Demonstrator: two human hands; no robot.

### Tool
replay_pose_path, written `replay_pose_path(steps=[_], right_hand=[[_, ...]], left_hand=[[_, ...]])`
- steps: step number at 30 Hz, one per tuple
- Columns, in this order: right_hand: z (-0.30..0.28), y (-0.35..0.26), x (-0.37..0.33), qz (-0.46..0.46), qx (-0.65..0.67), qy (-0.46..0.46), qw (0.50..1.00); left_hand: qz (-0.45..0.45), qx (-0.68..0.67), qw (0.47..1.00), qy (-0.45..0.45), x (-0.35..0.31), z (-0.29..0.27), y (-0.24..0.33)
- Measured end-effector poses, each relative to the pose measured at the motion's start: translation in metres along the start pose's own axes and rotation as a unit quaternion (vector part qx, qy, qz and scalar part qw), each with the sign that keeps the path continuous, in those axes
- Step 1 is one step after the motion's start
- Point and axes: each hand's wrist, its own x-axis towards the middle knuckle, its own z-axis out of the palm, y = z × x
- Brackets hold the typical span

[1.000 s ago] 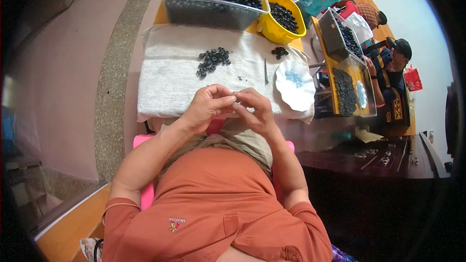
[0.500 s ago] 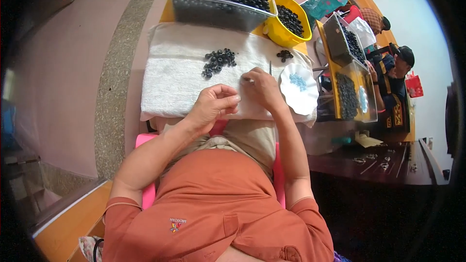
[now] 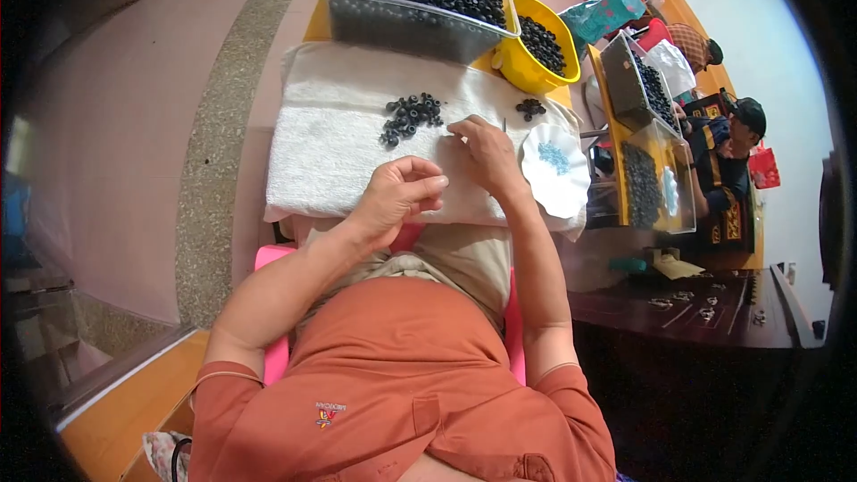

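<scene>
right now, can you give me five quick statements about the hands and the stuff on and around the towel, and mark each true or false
1. The right hand is to the right of the larger black pile on the white towel. True.
2. The light blue pieces lie on the scalloped white plate. True.
3. The yellow tub is filled with light blue pieces. False: it holds black pieces.
4. The left hand rests on the plate. False: it is left of the plate, apart from it.
5. The smaller black cluster lies beyond the plate. True.
</scene>
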Motion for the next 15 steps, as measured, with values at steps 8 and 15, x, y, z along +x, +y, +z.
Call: replay_pose_path(steps=[8, 15], right_hand=[[0.019, -0.026, 0.016, -0.035, 0.035, -0.038, 0.998], [0.03, -0.027, 0.021, -0.053, 0.017, -0.022, 0.998]], left_hand=[[0.019, 0.008, 1.0, 0.006, -0.001, 0.004, 0.001], [0.027, 0.007, 1.0, -0.001, -0.004, 0.004, 0.003]])
